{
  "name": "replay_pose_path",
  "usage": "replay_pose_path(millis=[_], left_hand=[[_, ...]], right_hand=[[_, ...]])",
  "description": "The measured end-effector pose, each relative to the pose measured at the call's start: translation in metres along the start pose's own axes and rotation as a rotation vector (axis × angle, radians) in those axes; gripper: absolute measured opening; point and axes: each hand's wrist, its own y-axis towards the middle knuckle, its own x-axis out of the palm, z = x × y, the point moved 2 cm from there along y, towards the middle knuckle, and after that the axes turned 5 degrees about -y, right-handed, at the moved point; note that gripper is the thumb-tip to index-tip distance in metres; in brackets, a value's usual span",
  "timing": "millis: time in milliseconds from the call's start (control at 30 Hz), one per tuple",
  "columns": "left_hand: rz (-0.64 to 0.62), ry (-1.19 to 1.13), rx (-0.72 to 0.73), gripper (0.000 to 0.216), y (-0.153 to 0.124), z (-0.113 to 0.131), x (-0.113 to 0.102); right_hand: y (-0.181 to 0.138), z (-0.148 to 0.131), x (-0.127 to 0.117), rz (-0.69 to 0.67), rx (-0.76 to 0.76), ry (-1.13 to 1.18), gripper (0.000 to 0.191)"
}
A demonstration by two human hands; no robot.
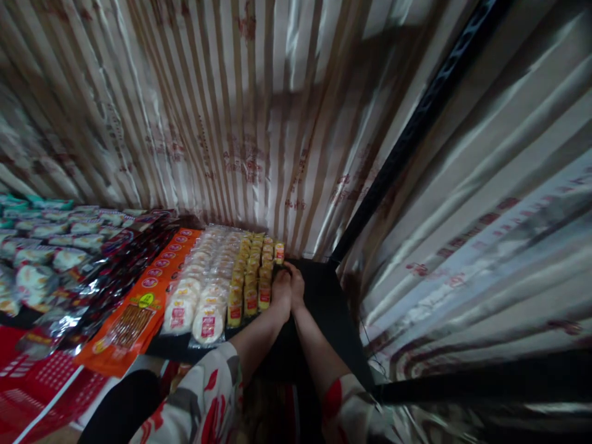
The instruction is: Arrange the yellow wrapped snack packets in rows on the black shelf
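Both my hands meet at the right end of a display of packaged snacks on a dark shelf [333, 308]. My left hand [280, 290] rests against the row of small yellow packs [252, 277], fingers curled on their right side. My right hand [296, 285] sits just beside it, fingers bent down toward the same row near its far end. Whether either hand grips a pack is hidden. Left of the yellow packs lie rows of clear bags with round pale cakes [203, 290].
Orange snack bags [139, 314] and dark glossy packets [124, 265] lie further left, with pale wrapped packs [41, 253] beyond. A red basket [37, 388] is at the bottom left. Striped shiny curtains [231, 111] hang behind and to the right, with a black pole [416, 123].
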Motion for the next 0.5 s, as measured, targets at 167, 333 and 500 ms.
replay_pose_path(millis=[167, 333, 500], left_hand=[[0.066, 0.133, 0.011, 0.027, -0.048, -0.004, -0.035], [-0.095, 0.311, 0.207, 0.029, -0.123, -0.014, -0.101], [-0.313, 0.469, 0.229, 0.029, -0.19, -0.02, -0.166]], right_hand=[[-0.052, -0.005, -0.01, -0.022, 0.083, 0.076, 0.041], [-0.134, -0.021, -0.022, -0.002, 0.064, 0.152, 0.037], [-0.225, -0.028, -0.022, -0.123, -0.006, 0.084, 0.029]])
